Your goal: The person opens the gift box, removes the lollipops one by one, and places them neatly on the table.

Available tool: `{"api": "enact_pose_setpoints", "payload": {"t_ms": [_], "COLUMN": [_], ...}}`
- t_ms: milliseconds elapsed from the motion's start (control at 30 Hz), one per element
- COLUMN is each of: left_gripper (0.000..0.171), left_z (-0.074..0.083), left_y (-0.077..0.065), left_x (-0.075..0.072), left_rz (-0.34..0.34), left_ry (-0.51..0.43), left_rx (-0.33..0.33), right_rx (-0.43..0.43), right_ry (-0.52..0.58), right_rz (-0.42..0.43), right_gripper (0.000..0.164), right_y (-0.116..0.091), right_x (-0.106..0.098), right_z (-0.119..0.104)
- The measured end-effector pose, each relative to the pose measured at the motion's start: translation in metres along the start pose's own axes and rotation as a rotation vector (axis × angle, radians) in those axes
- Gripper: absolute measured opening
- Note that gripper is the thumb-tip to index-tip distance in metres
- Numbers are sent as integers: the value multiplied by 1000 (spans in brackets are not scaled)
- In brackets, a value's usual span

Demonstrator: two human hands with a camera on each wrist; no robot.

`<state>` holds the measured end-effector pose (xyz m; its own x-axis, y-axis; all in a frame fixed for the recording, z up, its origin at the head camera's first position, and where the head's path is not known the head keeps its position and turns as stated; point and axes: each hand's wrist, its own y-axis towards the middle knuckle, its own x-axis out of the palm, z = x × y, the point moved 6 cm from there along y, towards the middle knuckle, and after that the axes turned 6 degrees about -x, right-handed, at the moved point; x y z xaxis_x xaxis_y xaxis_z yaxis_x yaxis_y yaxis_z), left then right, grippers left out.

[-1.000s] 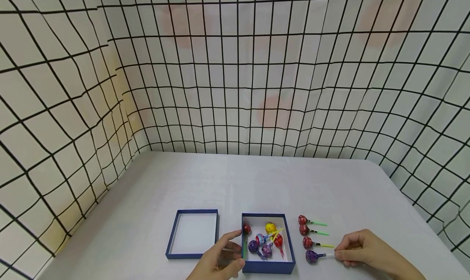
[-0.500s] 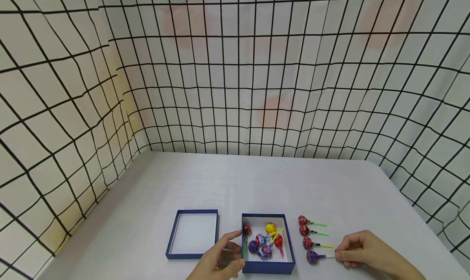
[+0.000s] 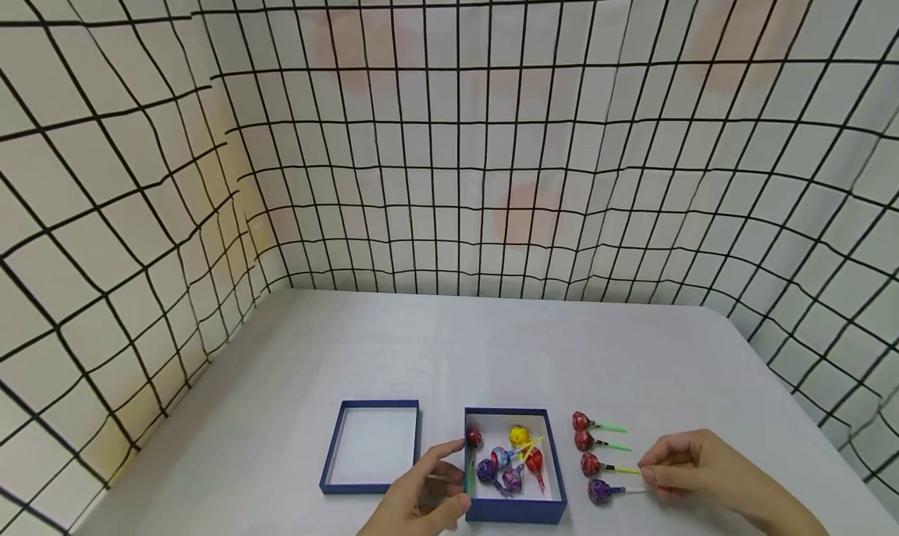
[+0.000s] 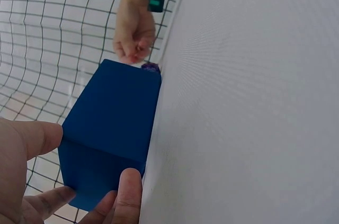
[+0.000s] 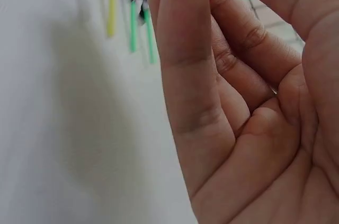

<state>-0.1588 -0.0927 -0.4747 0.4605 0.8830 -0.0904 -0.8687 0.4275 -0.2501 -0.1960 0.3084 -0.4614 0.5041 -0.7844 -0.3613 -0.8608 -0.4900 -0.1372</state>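
Observation:
An open blue box (image 3: 516,511) holds several wrapped lollipops, among them a yellow one (image 3: 519,436) and a red one (image 3: 535,463). My left hand (image 3: 424,493) rests its spread fingertips against the box's left side; in the left wrist view, fingers (image 4: 129,192) touch its blue outer wall. Right of the box lies a column of lollipops: three red ones, the nearest of them (image 3: 590,464) on a yellow stick, and a purple lollipop (image 3: 602,491) with a white stick. Close over that white stick's end hovers my right hand (image 3: 684,466), fingers bent loosely, nothing visible between them.
A blue-rimmed lid (image 3: 370,489) lies inside up on the white table (image 3: 449,349), left of the box. Black netting (image 3: 456,169) over white cloth closes off the back and sides.
My right hand has come off the purple lollipop's stick and risen slightly; the lollipop stays on the table. The left hand keeps its place at the box.

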Motion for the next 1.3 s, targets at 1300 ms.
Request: {"api": "enact_pose_setpoints", "payload": {"t_ms": [1300], "left_gripper": [62], "left_z": [1], "left_y": [-1], "left_x": [0], "left_rz": [-6], "left_ry": [-2], "left_rx": [17], "right_rx": [-207], "right_ry": [-311], "right_rz": [-157], "right_gripper": [11], "right_y": [92], "right_x": [72], "right_z": [-132]}}
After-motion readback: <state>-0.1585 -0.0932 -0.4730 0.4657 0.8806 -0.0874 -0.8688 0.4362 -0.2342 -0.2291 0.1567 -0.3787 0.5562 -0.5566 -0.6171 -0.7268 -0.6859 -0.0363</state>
